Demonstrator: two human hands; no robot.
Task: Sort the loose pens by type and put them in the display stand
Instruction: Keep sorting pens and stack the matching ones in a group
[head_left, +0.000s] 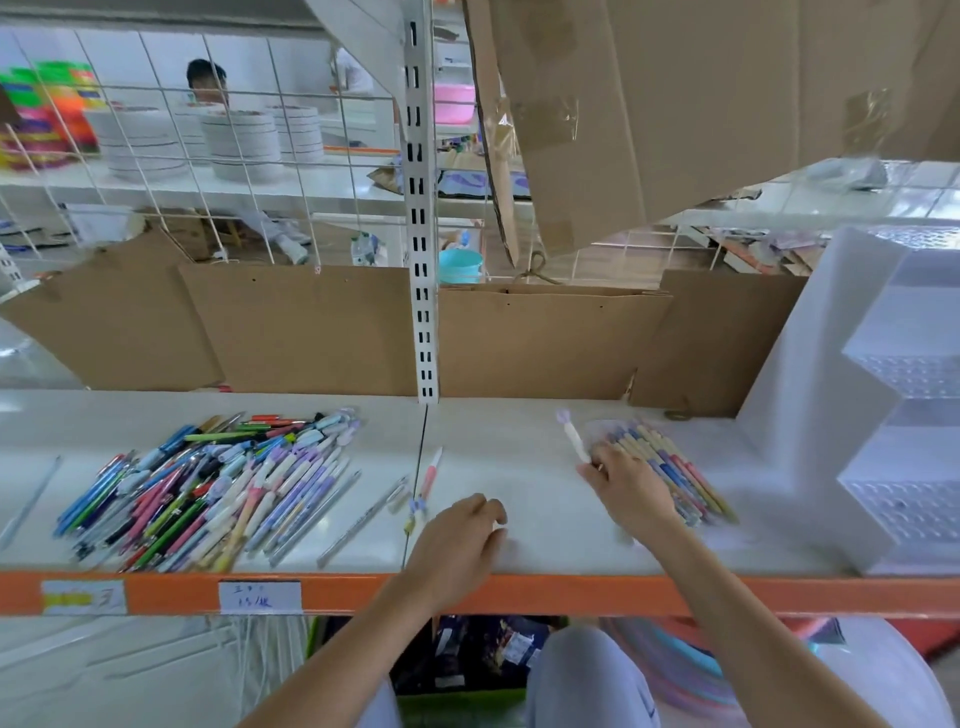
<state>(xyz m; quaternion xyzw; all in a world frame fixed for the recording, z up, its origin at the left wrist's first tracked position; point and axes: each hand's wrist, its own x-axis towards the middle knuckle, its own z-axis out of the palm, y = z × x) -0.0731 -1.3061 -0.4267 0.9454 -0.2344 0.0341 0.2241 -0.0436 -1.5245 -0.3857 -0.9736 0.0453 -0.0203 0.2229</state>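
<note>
1. White shelf (519, 467), orange front rail; clear tiered display stand (883, 415) at its right end
2. Loose pen pile (208, 488) at left, well apart from stand
3. Sorted pen row (670, 473) near stand
4. Right hand (631, 491) grip pinches a white pen (574, 439) beside that row
5. Left hand (462, 545) on the shelf, fingers loosely curled, holding nothing

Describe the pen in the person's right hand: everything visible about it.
The white pen is slim and pale, looks plastic, and has a small lilac ornament at its far end. It is blurred, so no finer detail shows. The right hand pinches its near end and holds it tilted, pointing away and leftward above the white shelf, beside the sorted pen bundle.
</note>
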